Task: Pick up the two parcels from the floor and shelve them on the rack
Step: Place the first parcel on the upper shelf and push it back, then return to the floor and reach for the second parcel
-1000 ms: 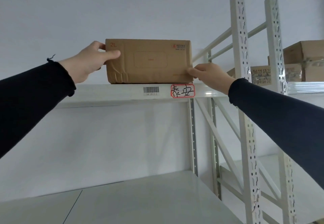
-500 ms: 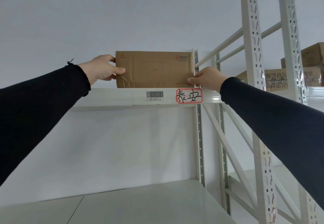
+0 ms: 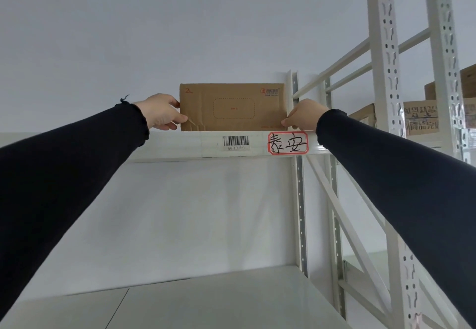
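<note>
Two hands pinch parcel (image 3: 233, 107) between them on rack shelf (image 3: 180, 146): left hand (image 3: 161, 115) at left edge, right hand (image 3: 304, 117) at right.

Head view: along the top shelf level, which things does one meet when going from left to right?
Left hand → brown parcel → right hand → front white upright → printed carton on the next rack. On the beam below: barcode label, then red-bordered handwritten label.

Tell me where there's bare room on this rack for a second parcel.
The white lower shelf is bare throughout. The upper shelf looks open left of the brown cardboard parcel. It is tight on the right, where that parcel nearly meets the white slotted upright.
</note>
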A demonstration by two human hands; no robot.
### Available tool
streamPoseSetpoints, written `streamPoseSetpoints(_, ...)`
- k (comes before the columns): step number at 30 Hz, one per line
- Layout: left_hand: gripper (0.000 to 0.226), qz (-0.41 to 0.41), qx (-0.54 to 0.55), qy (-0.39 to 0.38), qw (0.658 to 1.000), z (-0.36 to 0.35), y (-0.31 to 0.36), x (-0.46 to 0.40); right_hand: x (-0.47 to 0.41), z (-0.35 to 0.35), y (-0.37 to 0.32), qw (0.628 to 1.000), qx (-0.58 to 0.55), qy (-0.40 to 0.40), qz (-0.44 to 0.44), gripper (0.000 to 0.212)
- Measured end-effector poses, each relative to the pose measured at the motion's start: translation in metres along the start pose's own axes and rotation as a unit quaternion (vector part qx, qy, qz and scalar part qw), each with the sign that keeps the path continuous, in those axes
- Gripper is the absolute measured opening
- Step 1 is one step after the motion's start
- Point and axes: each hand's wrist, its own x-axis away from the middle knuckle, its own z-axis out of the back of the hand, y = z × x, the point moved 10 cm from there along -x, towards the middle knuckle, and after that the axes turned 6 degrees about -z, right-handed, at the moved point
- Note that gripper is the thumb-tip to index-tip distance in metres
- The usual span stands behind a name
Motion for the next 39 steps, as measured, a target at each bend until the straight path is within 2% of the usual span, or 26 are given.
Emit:
streamPoseSetpoints(4,0.045,-0.046,-0.096,0.042,0.993,0.023,0.009,0.018,0.025,0.021,-0.013,0.994,0.030,0.099,0.047,0.036)
streamPoseSetpoints(8,0.031,-0.179,-0.173,0.102,0.963,0.047,0.036,0.057,0.077,0.040,-0.040,0.962,0.044,0.228,0.142,0.032)
streamPoseSetpoints(10,0.029,-0.245,-0.197,0.122,0.941,0.052,0.046,0.086,0.108,0.036,-0.055,0.948,0.067,0.255,0.180,0.029)
streamPoseSetpoints(13,0.030,-0.299,-0.208,0.129,0.922,0.061,0.041,0.134,0.160,0.022,-0.071,0.942,0.073,0.256,0.206,0.029)
streamPoseSetpoints(18,0.033,-0.306,-0.207,0.068,0.927,0.071,-0.005,0.217,0.252,-0.032,-0.088,0.958,0.105,0.186,0.190,0.033)
streamPoseSetpoints(25,0.045,-0.217,-0.221,-0.102,0.945,0.050,-0.113,0.331,0.386,-0.137,-0.099,0.984,0.131,0.003,0.119,0.041)
streamPoseSetpoints(32,0.049,-0.147,-0.216,-0.193,0.946,0.028,-0.190,0.453,0.500,-0.207,-0.095,0.979,0.137,-0.111,0.102,0.043)
streamPoseSetpoints(39,0.052,-0.056,-0.203,-0.280,0.937,-0.009,-0.237,0.607,0.645,-0.262,-0.050,0.960,0.143,-0.226,0.076,0.040)
